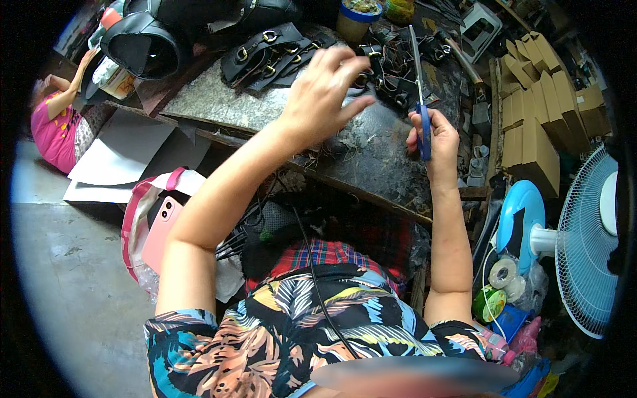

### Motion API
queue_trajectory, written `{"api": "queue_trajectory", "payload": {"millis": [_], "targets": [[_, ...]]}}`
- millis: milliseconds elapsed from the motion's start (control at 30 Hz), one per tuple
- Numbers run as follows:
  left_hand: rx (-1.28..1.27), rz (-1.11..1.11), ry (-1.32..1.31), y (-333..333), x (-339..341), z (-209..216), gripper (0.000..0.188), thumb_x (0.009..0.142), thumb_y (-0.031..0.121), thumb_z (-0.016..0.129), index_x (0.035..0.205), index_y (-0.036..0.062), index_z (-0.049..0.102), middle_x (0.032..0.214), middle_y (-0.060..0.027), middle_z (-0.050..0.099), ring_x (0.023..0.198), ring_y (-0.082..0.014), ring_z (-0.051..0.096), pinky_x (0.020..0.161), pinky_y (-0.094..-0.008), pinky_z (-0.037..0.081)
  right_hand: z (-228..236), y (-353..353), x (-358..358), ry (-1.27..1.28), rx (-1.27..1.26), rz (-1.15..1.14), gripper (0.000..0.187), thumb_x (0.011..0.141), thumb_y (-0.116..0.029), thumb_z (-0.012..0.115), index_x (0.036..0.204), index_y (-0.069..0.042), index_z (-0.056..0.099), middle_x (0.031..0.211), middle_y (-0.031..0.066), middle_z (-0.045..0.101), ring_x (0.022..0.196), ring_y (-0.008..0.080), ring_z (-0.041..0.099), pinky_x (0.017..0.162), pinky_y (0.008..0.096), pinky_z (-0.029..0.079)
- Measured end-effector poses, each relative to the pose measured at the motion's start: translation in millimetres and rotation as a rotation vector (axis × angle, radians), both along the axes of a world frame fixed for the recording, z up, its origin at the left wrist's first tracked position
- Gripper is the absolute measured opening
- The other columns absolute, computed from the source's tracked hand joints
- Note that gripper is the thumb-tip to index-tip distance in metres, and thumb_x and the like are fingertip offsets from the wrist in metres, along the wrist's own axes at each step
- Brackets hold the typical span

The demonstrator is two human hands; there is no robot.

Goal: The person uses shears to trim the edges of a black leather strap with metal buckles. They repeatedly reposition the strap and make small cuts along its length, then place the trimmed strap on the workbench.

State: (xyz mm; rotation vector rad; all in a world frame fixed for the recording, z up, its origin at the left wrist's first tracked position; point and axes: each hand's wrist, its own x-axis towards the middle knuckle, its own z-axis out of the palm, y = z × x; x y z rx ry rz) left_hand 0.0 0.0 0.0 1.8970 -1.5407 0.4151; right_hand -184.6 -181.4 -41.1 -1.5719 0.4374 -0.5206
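My right hand grips a pair of scissors by the blue handles, with the long blades pointing away from me over the worktable. My left hand is raised above the table, slightly blurred, its thumb and fingers apart and nothing visible in them. Just left of it lies a pile of black straps with metal rings. Between the left hand and the scissors, at the far side, sits another heap of black straps with small metal fittings.
Black rounded leather-like pieces and a blue-rimmed tub stand at the back. A hammer lies far right. Cardboard boxes and a fan are to the right. On the left are a pink phone in a bag and another person.
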Motion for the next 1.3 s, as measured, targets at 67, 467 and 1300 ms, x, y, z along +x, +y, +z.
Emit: {"api": "queue_trajectory", "payload": {"millis": [67,467,1300], "targets": [[0.029,0.206,-0.123,-24,13,-2,0.044,0.084,0.034,0.077,0.118,0.0105,0.065,0.112,-0.0144,0.064,0.108,-0.0319,0.06,0.093,-0.0402,0.05,4,7,-1,0.022,-0.06,-0.01,0.023,0.096,-0.022,0.069,0.106,0.0,0.067,0.084,0.0051,0.072,0.065,0.0058,0.063,0.057,0.0198,0.05],[-0.038,0.141,0.421,-7,41,-23,0.02,0.085,0.013,0.07,0.102,0.004,0.066,0.098,-0.0125,0.07,0.082,-0.0234,0.068,0.074,-0.0314,0.051,16,17,-3,-0.007,-0.185,0.021,0.027,0.092,-0.026,0.075,0.098,0.0,0.067,0.078,0.0023,0.07,0.063,0.006,0.062,0.056,0.0209,0.049],[-0.228,0.291,0.175,-7,39,-18,0.011,0.074,0.012,0.064,0.084,0.0114,0.07,0.083,-0.0077,0.063,0.08,-0.0294,0.066,0.073,-0.0407,0.054,91,4,27,0.506,-0.062,0.466,0.047,0.095,-0.048,0.067,0.098,-0.001,0.063,0.067,0.0073,0.067,0.058,0.0136,0.067,0.053,0.0252,0.055]]}}
